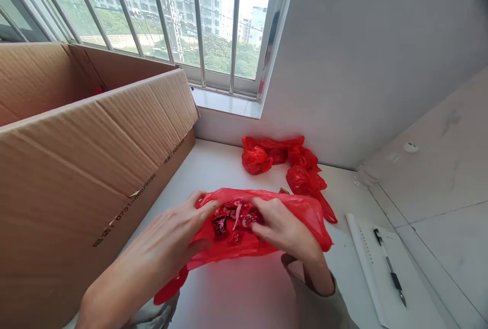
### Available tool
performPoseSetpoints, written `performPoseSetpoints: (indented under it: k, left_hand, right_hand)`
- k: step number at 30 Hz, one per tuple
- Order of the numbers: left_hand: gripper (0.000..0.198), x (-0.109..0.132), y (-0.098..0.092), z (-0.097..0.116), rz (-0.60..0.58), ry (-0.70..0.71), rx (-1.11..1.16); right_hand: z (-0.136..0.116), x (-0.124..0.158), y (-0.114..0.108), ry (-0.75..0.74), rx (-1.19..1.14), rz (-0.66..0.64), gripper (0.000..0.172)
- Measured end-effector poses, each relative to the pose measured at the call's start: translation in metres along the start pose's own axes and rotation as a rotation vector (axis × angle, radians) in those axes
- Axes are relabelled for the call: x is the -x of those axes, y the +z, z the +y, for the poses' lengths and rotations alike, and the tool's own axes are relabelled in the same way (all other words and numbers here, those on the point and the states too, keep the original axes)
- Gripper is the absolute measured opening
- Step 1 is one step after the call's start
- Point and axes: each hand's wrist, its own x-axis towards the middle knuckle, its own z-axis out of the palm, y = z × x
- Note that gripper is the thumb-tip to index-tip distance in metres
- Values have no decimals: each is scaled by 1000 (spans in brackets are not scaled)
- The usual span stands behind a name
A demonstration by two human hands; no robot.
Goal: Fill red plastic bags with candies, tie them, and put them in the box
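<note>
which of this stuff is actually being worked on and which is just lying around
In hand:
- red plastic bag, gripped by the left hand and right hand
- small wrapped pieces inside it

Lying about, untouched:
- heap of knotted red bags by the wall
- open cardboard box
- paper pad with a pen on it

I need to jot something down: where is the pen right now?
In the head view the pen lies at lower right on the white notepad, right of the right hand and the red bag.
</note>
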Motion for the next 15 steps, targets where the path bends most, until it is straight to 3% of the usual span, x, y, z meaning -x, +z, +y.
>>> performPoseSetpoints:
  k: [4,6,10,15]
  left_hand:
    - [37,-7,-10,20,-40,-11,3]
    - [35,-8,-8,24,-37,-17,-9]
    - [37,-8,-2,28,-17,0,-39]
    - [16,-9,-3,33,2,60,-41]
  right_hand:
    - [14,4,-19,178,7,174,22]
    - [14,4,-22,184,-39,179,26]
    - [3,3,-15,126,-192,43,28]
    - [-9,2,-1,104,-488,-131,36]
